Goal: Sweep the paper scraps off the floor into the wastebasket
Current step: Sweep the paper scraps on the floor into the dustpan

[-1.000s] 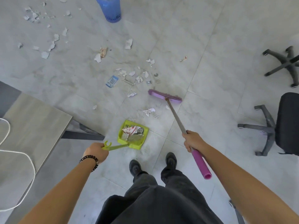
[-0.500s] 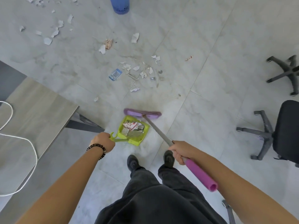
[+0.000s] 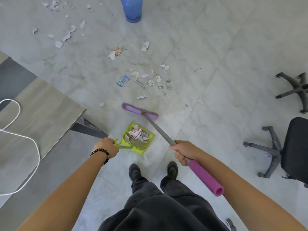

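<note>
Left hand gripping green dustpan (scraps inside), right hand clasping purple broom, blue wastebasket beyond.

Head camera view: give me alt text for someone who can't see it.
A person's left hand holds a green dustpan of paper scraps on the floor; the right hand holds a purple broom, its head just beyond the pan. More scraps lie scattered toward a blue wastebasket.
</note>
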